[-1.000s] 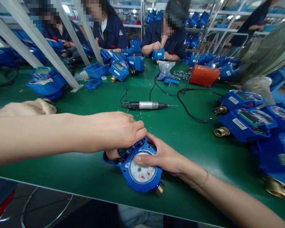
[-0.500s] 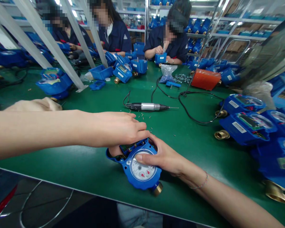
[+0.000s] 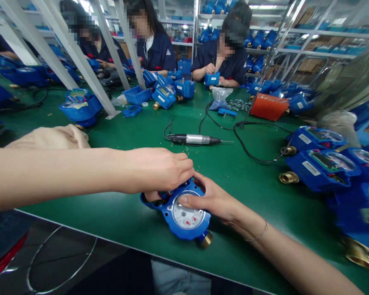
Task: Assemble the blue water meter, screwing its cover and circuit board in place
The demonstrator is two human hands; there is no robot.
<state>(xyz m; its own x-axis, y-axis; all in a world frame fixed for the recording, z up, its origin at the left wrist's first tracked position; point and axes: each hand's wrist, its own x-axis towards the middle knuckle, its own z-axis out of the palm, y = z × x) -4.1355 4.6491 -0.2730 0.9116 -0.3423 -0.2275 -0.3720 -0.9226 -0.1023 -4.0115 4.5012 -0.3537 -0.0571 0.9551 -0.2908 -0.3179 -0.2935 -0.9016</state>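
Observation:
A blue plastic water meter (image 3: 187,217) lies on the green bench, its round dial facing up and a brass threaded connector (image 3: 206,241) at its near end. My right hand (image 3: 212,200) grips it from the lower right, thumb resting on the dial glass. From the left, my left hand (image 3: 162,170) covers the meter's far side, with a thumb or finger tucked against its open compartment. Green circuitry shows there, partly hidden. Just beyond my fingers, tiny screws (image 3: 187,155) lie scattered below an electric screwdriver (image 3: 193,139) with a black cord.
Several blue meters with brass fittings (image 3: 321,170) crowd the bench's right side. A beige cloth (image 3: 49,138) lies left, under my arm. Further off are an orange box (image 3: 269,106) and a plastic parts bag (image 3: 220,98). Co-workers (image 3: 221,53) handle meters across the bench.
My view has tilted and shifted, moving the bench items right and down in the picture. Both hands stay on the meter, and my left fingers now curl closer over its far edge.

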